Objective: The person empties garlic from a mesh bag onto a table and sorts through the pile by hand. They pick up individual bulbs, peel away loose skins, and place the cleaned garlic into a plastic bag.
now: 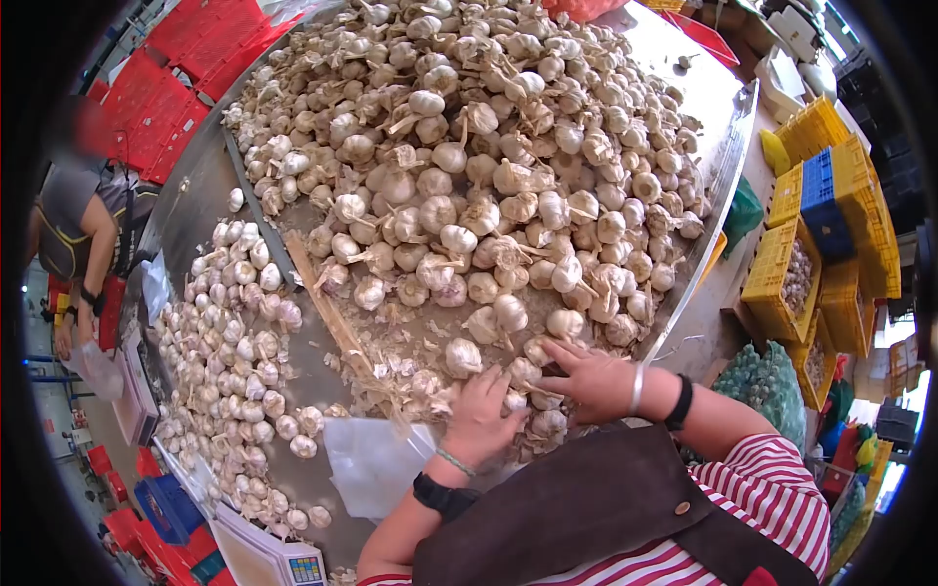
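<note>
My left hand [479, 418] rests on garlic at the near edge of a large heap, its fingers stretched and apart. A small garlic bulb [515, 399] lies beside its fingers and thumb; I see no firm grip on it. My right hand [594, 379] reaches in from the right, fingers spread, touching bulbs next to a garlic bulb [525, 372]. Another garlic bulb [547, 424] sits below, between the hands and my dark apron [557, 508]. The heap of garlic bulbs [469, 186] with dry stems rises in front of me.
A wooden strip [327, 308] divides the heap from cleaner garlic bulbs [225, 361] at left. A plastic bag [376, 464] lies by my left wrist. Scales [259, 552] stand at the left edge, where another person [83, 225] works. Yellow crates [782, 264] are stacked at right.
</note>
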Demonstrator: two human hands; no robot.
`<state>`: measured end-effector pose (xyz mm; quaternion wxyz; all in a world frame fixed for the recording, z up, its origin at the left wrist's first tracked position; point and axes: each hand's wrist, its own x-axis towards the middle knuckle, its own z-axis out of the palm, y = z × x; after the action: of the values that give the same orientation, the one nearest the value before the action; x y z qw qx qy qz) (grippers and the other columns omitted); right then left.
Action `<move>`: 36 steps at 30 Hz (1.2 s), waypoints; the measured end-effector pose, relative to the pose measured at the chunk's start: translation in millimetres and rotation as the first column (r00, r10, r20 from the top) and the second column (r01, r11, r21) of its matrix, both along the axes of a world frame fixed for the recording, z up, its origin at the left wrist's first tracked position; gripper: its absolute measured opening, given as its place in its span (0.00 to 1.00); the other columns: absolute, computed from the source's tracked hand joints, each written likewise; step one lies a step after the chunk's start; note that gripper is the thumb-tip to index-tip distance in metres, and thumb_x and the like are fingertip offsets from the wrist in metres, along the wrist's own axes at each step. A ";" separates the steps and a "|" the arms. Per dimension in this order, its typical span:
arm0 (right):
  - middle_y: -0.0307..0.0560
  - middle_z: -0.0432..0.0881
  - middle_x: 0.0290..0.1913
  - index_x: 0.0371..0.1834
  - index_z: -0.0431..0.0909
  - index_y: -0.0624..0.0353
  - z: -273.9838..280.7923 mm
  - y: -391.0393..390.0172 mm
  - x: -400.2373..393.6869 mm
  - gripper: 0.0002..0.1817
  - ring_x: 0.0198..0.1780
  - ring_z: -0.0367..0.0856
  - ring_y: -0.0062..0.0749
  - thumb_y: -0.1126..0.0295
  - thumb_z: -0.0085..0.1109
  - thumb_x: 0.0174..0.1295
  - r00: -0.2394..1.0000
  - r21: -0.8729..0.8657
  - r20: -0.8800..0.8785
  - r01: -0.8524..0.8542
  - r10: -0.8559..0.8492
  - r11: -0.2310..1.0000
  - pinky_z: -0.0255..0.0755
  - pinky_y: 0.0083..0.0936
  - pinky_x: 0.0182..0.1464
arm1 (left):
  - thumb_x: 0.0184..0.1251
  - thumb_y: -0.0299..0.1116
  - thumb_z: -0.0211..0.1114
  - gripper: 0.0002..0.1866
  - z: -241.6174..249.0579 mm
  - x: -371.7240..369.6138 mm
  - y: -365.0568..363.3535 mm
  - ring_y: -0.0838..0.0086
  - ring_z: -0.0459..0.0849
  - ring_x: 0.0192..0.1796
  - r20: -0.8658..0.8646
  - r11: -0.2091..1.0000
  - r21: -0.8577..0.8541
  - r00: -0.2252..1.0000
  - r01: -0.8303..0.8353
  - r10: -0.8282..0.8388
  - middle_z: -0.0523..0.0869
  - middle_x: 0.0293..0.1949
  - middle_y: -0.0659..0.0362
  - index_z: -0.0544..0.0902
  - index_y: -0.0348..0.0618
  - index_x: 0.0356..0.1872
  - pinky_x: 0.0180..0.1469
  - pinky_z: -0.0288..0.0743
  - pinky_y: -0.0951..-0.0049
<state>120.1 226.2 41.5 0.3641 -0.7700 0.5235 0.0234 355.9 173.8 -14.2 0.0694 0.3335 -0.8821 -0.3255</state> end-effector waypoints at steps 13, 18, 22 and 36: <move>0.55 0.77 0.43 0.44 0.76 0.57 -11.2 -80.4 -54.1 0.18 0.47 0.79 0.51 0.68 0.65 0.48 0.879 -0.255 -0.097 0.432 -0.467 0.865 0.75 0.43 0.47 | 0.57 0.31 0.67 0.21 3.2 -99.8 -128.6 0.54 0.78 0.49 -0.097 0.981 -0.125 0.986 -0.146 0.134 0.77 0.46 0.50 0.74 0.42 0.53 0.51 0.75 0.60; 0.53 0.78 0.42 0.46 0.75 0.59 -28.9 -71.3 -52.2 0.21 0.43 0.81 0.47 0.68 0.69 0.47 0.873 -0.312 0.031 0.471 -0.486 0.825 0.76 0.36 0.47 | 0.53 0.27 0.69 0.24 -11.8 -98.7 -124.4 0.53 0.78 0.50 -0.222 0.975 -0.030 0.952 -0.221 0.209 0.77 0.46 0.50 0.70 0.43 0.51 0.51 0.74 0.61; 0.42 0.79 0.41 0.50 0.74 0.59 -0.7 -47.9 -70.0 0.23 0.41 0.77 0.24 0.68 0.72 0.52 0.394 0.335 0.627 0.642 -0.672 0.689 0.74 0.22 0.47 | 0.53 0.25 0.72 0.23 -12.8 -66.8 -105.6 0.66 0.81 0.45 -0.334 0.891 0.293 0.836 -0.347 0.436 0.79 0.44 0.55 0.70 0.42 0.48 0.47 0.76 0.68; 0.44 0.82 0.43 0.58 0.74 0.62 -11.8 62.7 -33.9 0.28 0.43 0.82 0.28 0.65 0.70 0.54 -0.309 0.860 0.510 0.181 -0.803 0.476 0.78 0.26 0.46 | 0.55 0.40 0.74 0.25 54.5 -88.5 -36.6 0.61 0.80 0.52 -0.392 0.993 -0.065 0.913 0.097 -0.115 0.79 0.51 0.51 0.81 0.39 0.52 0.52 0.76 0.63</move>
<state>86.1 288.9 29.7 0.7362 -0.1081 0.3849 -0.5461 267.4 137.2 40.3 0.2353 0.2109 -0.8737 -0.3698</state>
